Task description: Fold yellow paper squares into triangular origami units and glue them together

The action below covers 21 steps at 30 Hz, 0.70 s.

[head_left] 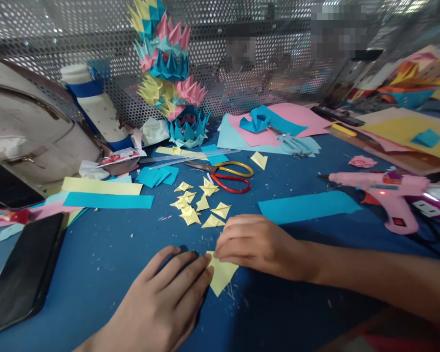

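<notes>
A small piece of pale yellow paper point(222, 277) lies on the blue tabletop between my hands. My left hand point(165, 293) rests flat with its fingers stretched out, two fingertips touching the paper's left edge. Over the upper right of the paper, my right hand point(258, 244) has its fingers bent and pressed together on the top edge; its thumb is hidden. Just beyond lie several small folded yellow paper pieces point(189, 215). Behind them are scissors point(220, 171) with one yellow and one red handle.
Blue paper strips point(110, 200) lie left and right point(308, 206). A phone point(22, 274) is at the left. A pink glue gun point(385, 188) with a lit light sits at the right. Behind stand a bottle point(99, 110) and a stack of folded-paper crowns point(168, 63) before a perforated metal panel.
</notes>
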Tool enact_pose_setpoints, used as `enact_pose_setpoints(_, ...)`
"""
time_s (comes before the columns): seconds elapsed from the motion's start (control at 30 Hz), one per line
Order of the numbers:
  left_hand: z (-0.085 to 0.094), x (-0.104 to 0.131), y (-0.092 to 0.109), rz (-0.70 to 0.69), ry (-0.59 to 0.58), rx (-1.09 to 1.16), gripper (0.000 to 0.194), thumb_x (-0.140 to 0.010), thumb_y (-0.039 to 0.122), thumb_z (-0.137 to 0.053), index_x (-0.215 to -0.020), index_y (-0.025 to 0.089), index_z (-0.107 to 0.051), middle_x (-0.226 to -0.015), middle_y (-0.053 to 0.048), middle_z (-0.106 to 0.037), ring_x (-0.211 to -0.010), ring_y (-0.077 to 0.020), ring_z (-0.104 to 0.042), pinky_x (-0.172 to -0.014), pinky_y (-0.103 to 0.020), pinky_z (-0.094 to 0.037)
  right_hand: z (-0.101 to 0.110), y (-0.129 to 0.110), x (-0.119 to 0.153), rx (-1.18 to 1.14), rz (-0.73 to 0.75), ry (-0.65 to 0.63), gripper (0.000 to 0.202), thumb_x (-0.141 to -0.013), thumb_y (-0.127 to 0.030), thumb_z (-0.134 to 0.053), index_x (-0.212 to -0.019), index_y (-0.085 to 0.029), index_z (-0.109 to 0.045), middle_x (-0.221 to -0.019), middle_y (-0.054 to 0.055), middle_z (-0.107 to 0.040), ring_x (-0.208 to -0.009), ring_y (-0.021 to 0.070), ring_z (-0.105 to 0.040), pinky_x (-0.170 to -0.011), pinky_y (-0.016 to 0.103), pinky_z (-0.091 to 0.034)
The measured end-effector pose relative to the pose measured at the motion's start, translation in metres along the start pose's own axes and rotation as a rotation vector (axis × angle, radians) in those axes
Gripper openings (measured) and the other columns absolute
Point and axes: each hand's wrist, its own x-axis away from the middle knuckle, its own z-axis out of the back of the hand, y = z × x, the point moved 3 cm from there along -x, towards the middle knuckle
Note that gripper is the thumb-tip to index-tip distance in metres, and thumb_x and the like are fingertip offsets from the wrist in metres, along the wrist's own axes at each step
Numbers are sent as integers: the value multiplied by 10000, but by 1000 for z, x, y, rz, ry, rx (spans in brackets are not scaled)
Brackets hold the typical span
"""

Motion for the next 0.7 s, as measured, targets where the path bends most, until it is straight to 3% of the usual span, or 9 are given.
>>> enact_pose_setpoints(0.17, -2, 4, -2, 7, -12, -4, 352, -1044, 195, -386, -1235, 135, -675, -1272, -48, -689, -1102, -238, -617, -1083, -413, -295, 3, 0, 3, 64, 125, 2, 223, -1037, -187, -462, -1016, -138, -678, -1078, 52, -729, -991, 151, -645, -969, 307, -470)
enact_pose_setpoints(0.7, -2, 2, 0, 2, -19, 63, 334, -1039, 181, -414, -1243, 95, -665, -1223, -65, -702, -1130, -224, -595, -1122, -392, -272, 3, -3, 1, 28, 132, -39, 283, -1044, -163, -412, -1039, -82, -683, -1055, 86, -723, -953, 161, -622, -892, 287, -512)
